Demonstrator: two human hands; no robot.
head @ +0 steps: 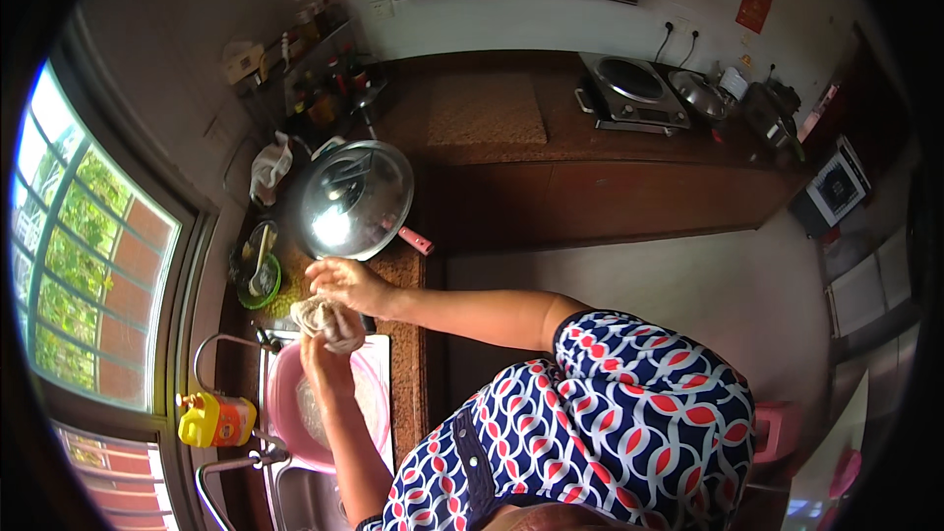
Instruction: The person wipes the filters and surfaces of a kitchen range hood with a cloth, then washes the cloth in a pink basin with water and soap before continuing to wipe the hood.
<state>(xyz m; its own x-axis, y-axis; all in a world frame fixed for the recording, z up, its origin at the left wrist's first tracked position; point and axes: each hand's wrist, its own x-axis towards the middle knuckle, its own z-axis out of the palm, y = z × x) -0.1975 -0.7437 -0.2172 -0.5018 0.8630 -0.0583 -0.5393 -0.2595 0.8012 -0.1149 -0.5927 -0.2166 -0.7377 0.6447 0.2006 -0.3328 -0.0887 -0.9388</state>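
My left hand [332, 345] grips a bunched, beige wet-looking cloth [310, 313] over the far edge of a pink plastic basin [284, 413]. My right hand [350, 286] is right beside the cloth with its fingers apart; whether it touches the cloth is hard to tell. The basin stands at the sink [302, 494] and holds cloudy water [313, 413]. To the right of my hands, a lidded pan [358, 199] with a pink handle [416, 240] rests on the counter. Near my fingertips is a green bowl [274, 287] with a light-handled utensil [259, 265] in it.
Two curved faucets [214, 343] and a yellow jug [217, 420] line the window side. A white cloth [271, 166] and several sauce bottles [324, 99] stand beyond the pan. The brown counter [402, 383] turns toward an induction cooker [640, 92].
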